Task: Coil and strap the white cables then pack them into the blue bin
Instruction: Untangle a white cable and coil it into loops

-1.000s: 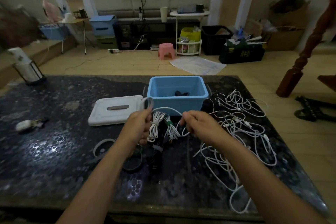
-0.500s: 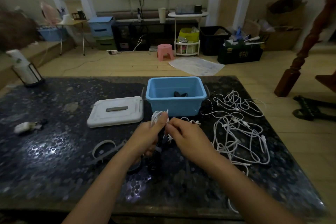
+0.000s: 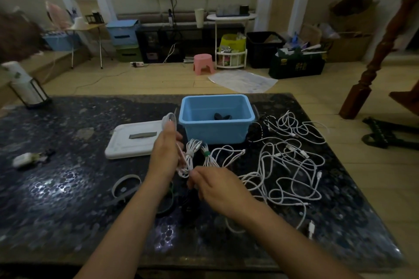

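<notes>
My left hand (image 3: 166,154) grips a coiled white cable bundle (image 3: 189,156) in front of the blue bin (image 3: 216,133), and a grey strap loop (image 3: 169,119) sticks up above its fingers. My right hand (image 3: 217,190) pinches the bottom of the same bundle. A second coil with a green tie (image 3: 206,154) lies just right of it. The bin holds a small dark object (image 3: 222,117). A tangle of loose white cables (image 3: 292,165) covers the table to the right.
The bin's white lid (image 3: 133,140) lies left of the bin on the dark stone table (image 3: 56,188). A grey strap (image 3: 124,188) lies near my left forearm. A small white charger (image 3: 23,159) sits at the far left, a paper roll holder (image 3: 25,87) at the back left.
My hands came together at the coil, then my right hand dropped below it to the bundle's lower end. The grey strap loop again stands above my left hand.
</notes>
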A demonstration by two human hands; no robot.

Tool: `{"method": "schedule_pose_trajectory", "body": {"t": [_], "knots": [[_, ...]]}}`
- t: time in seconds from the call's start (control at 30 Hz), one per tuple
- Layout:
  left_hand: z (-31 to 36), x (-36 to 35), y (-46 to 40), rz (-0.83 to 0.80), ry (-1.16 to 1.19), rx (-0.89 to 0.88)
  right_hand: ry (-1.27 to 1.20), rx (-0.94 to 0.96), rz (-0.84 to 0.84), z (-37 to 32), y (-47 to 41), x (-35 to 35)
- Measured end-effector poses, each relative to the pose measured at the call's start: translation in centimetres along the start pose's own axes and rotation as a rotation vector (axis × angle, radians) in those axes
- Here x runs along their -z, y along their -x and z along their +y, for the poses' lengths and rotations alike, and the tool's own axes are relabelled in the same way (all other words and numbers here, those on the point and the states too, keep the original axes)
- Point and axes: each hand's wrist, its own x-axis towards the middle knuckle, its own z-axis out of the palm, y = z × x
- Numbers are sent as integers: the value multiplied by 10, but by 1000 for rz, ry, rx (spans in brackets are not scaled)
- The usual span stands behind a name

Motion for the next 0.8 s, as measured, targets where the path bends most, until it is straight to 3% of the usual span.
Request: {"method": "schedule_pose_trajectory", "body": {"t": [0.17,0.3,0.43,0.6,0.8], "knots": [[-1,-16,9,-129,245,-34,41,5,-32,0,0,-18],[3,-9,9,-190,412,50,16,-45,-103,10,-7,-4],[4,8,0,-254,342,64,91,-70,-114,30,-12,17],[7,21,-1,-269,102,41,190,-183,-1,62,-17,58],[-1,9,3,-317,-166,-13,-52,-117,184,58,-21,57]]}}
